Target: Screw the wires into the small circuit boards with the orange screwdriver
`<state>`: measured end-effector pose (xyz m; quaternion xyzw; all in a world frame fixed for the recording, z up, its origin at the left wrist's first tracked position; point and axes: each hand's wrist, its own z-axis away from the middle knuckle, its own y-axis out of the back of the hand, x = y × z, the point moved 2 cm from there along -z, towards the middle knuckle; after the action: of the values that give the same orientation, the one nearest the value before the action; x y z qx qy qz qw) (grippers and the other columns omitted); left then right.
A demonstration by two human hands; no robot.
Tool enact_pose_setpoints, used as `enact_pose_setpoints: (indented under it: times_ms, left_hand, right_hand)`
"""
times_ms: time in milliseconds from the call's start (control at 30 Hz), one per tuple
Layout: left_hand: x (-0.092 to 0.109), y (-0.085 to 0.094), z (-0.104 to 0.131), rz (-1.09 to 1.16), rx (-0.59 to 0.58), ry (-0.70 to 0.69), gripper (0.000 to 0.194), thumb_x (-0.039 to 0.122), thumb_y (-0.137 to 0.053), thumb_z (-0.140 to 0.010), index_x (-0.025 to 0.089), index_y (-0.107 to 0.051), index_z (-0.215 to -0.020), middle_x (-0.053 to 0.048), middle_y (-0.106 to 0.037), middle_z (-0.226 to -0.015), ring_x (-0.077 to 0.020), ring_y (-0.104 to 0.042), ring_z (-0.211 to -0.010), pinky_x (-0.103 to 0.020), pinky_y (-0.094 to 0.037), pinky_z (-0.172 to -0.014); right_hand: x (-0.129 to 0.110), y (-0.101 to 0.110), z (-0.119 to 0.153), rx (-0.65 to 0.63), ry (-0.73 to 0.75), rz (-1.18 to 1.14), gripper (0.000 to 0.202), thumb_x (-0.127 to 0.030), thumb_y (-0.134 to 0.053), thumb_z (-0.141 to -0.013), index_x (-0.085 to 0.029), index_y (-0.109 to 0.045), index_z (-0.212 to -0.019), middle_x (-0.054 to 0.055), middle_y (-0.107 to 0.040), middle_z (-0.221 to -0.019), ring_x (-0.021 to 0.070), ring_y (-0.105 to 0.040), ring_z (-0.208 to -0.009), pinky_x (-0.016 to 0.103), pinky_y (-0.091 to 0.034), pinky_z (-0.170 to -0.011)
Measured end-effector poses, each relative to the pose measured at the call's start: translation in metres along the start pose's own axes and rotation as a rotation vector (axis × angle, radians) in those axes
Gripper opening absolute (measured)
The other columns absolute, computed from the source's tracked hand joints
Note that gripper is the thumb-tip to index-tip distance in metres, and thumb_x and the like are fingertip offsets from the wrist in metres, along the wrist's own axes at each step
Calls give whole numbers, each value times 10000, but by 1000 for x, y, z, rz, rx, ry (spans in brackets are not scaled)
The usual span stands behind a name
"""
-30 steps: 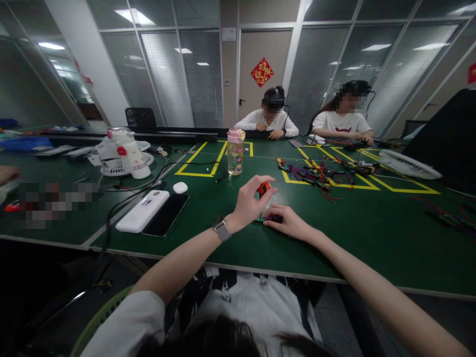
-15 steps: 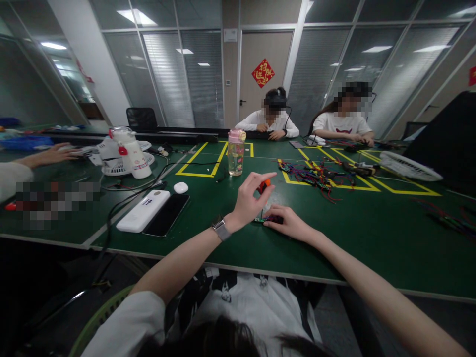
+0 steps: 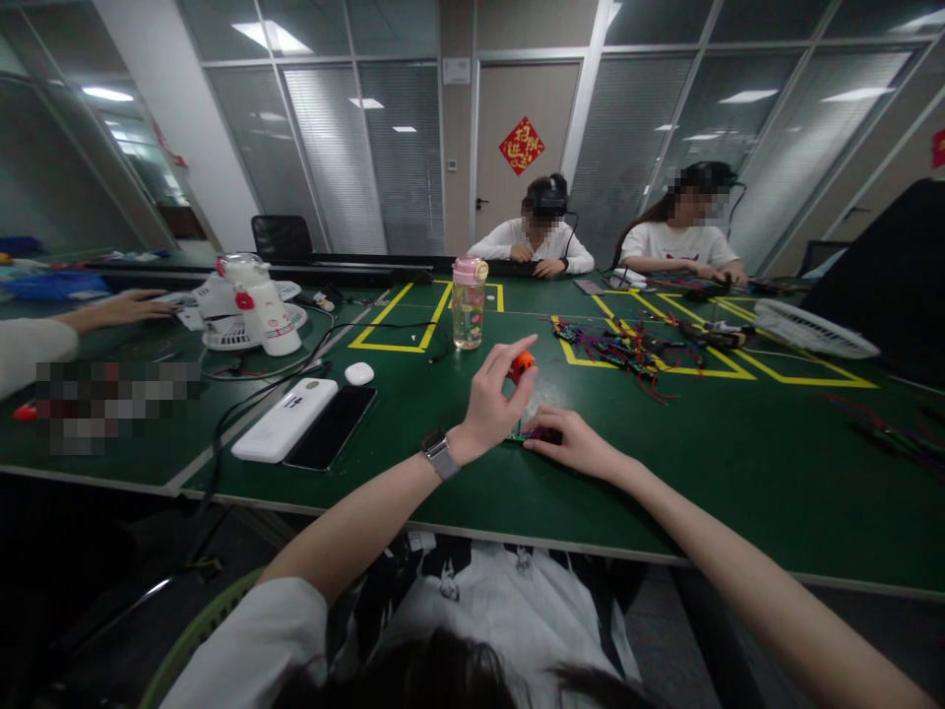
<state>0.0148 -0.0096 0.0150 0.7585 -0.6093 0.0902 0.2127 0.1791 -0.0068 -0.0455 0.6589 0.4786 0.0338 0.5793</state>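
My left hand, with a watch on its wrist, is closed around an orange-handled screwdriver. The thin shaft points down toward a small green circuit board on the table; where the tip touches is too small to tell. My right hand rests on the tabletop, its fingers pinching the board and the dark and coloured wires beside it. Part of the board is hidden behind the fingers and the left hand.
Beyond my hands stands a pink-lidded bottle. Tangled wired boards lie to the right. A white power bank, a black phone and a white earbud case lie left. A co-worker's hand is far left; two people sit opposite.
The fingers of my left hand have shifted slightly left around the orange handle, which now shows more. My right hand stays in place. At far left the co-worker's hand has moved slightly right.
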Motion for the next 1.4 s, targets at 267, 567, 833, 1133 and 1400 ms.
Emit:
enact_pose_setpoints:
  times_ms: [267, 567, 833, 1133, 1400]
  left_hand:
    - [5, 4, -1, -82, 25, -35, 244, 310, -455, -958, 201, -623, -1098, -38, -552, -903, -139, -539, -841, -277, -479, -760]
    - [4, 2, -1, -31, 30, -34, 284, 229, -420, -969, 186, -557, -1214, -58, -617, -1004, -130, -579, -881, -272, -503, -783]
    - [7, 4, -2, -127, 83, -96, 189, 338, -600, -885, 194, -651, -997, -17, -522, -842, -116, -528, -753, -249, -493, -692]
    - [5, 2, -2, 46, -43, -38, 292, 228, -336, -989, 170, -567, -1157, -86, -619, -1127, -161, -614, -1042, -323, -504, -912]
    - [0, 6, -11, -6, 15, -18, 78, 245, -623, -866, 176, -653, -888, -15, -601, -799, -117, -558, -745, -239, -476, -687]
  right_hand:
    - [0, 0, 0, 7, 10, 9, 163, -316, -630, -854, -183, -700, -918, 44, -622, -832, 159, -590, -734, 282, -472, -690]
    - [1, -1, 0, 3, 6, 6, 158, -309, -628, -856, -181, -696, -919, 45, -623, -839, 159, -594, -740, 281, -474, -694]
    - [1, -1, 1, 13, 2, -16, 154, -305, -638, -848, -181, -696, -919, 44, -628, -837, 161, -596, -738, 280, -471, -689]
    - [-1, 0, 0, 7, 13, -3, 162, -307, -633, -855, -172, -699, -914, 47, -625, -835, 158, -588, -745, 280, -469, -700]
    - [0, -1, 1, 3, -2, -15, 154, -300, -632, -854, -175, -695, -919, 41, -613, -835, 151, -581, -728, 271, -459, -682]
